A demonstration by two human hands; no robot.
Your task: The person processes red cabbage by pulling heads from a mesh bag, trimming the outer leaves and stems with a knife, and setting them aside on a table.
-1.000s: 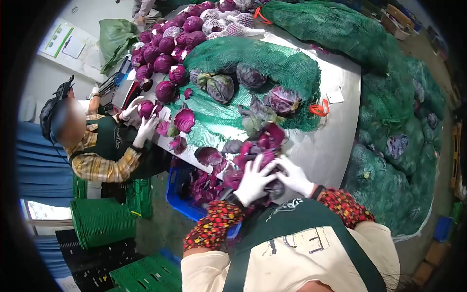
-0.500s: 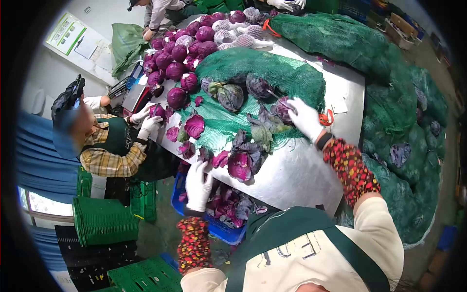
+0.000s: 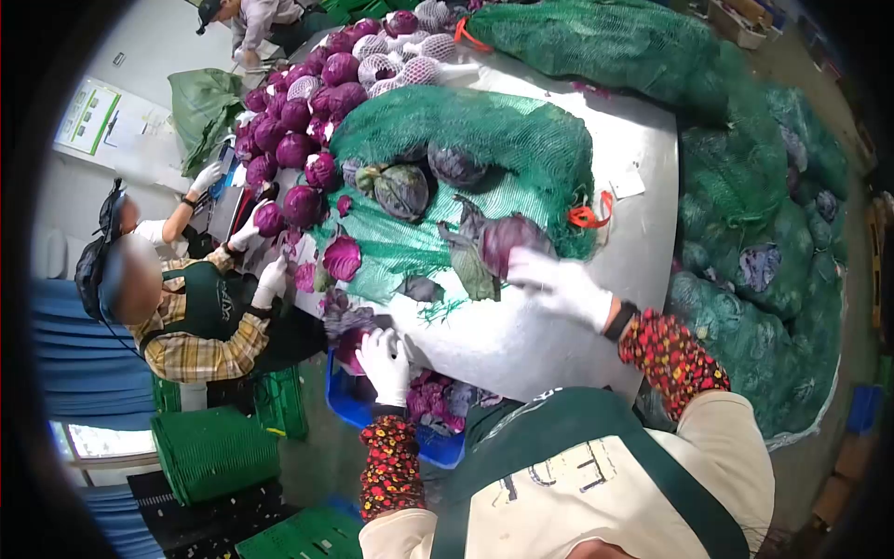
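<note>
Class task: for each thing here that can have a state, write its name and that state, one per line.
Left hand: gloved, fingers bent, beside dark leaves
Right hand: gloved, blurred, at a cabbage
Table sack: partly spread, pale-veined cabbages lying on it
Purple cabbages: heaped, some in white netting
Blue crate: holding loose leaves
Green crates: stacked
Piled sacks: filled with cabbages

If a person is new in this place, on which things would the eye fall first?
Probably on the heap of purple cabbages at the table's far left, some in white mesh sleeves. Next comes the green net bag mid-table, with darker cabbages on it. Nearer, the gloved right hand looks blurred at a large cabbage, and the left hand is by the blue crate.
</note>
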